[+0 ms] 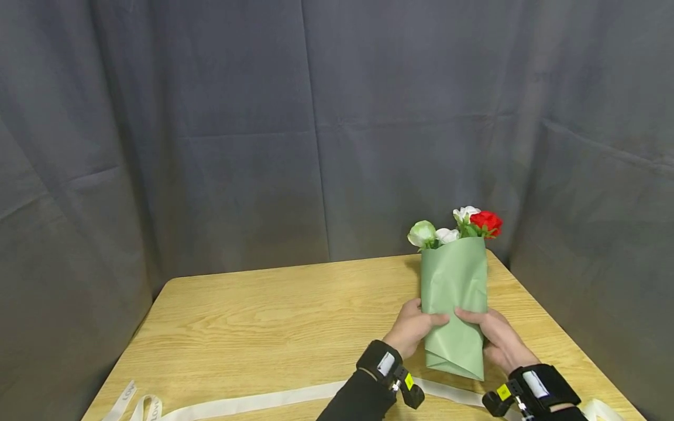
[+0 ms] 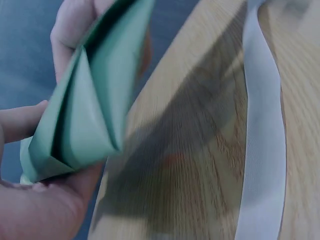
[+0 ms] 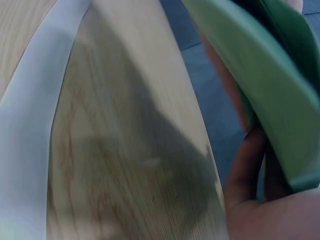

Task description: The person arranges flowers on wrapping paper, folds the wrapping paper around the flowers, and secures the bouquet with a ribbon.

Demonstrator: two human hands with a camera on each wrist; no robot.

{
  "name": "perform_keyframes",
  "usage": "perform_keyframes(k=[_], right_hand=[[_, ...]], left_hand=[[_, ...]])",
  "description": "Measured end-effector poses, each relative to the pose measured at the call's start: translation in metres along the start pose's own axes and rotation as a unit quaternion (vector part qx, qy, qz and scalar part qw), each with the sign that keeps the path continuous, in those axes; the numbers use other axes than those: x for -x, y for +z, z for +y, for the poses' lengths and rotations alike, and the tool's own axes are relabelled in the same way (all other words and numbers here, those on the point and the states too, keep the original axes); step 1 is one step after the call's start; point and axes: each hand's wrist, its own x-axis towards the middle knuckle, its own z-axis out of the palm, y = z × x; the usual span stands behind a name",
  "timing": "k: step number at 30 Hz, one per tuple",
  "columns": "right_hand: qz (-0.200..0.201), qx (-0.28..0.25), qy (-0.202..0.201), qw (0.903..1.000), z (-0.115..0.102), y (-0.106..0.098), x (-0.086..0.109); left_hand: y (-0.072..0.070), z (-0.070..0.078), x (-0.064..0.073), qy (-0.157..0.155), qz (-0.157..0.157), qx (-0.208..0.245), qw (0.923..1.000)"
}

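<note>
A bouquet wrapped in light green paper (image 1: 455, 280) stands upright, raised over the right side of the table. A red flower (image 1: 487, 223), two white ones and a pale green bud (image 1: 422, 234) show above the paper's top edge. My left hand (image 1: 412, 328) grips the wrap's left side, thumb across the front. From the right, my right hand (image 1: 500, 340) holds it at the same height, its thumb pointing toward the left one. Folded layers at the bottom of the wrap (image 2: 82, 120) appear in the left wrist view. The stems are hidden inside.
A long white ribbon (image 1: 253, 403) printed with letters runs along the near part of the wooden table (image 1: 274, 316), passing below the bouquet. Its left end is looped, and more ribbon (image 1: 602, 411) lies at the near right corner. Grey curtains (image 1: 237, 146) surround the table's back and sides.
</note>
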Motion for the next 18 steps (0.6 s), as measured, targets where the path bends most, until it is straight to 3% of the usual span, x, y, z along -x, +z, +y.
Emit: perform_keyframes(k=[4,8,12,15,18], right_hand=[[-0.003,0.026,-0.003,0.9997,-0.001,0.0,0.002],[-0.025,0.019,-0.01,0.9995,-0.003,0.002,0.003],[-0.027,0.017,-0.031,0.999,-0.002,0.005,0.002],[-0.021,0.024,-0.051,0.9982,-0.001,0.008,0.0],[-0.024,0.042,-0.068,0.9965,0.003,0.009,0.0]], left_hand=[[-0.005,-0.003,-0.004,-0.008,-0.059,0.073,0.9955],[-0.01,-0.005,-0.005,-0.016,-0.106,0.132,0.9855],[-0.014,-0.005,-0.006,-0.024,-0.132,0.152,0.9792],[-0.015,-0.004,-0.009,-0.025,-0.12,0.141,0.9824],[-0.015,-0.003,-0.012,-0.018,-0.078,0.118,0.9898]])
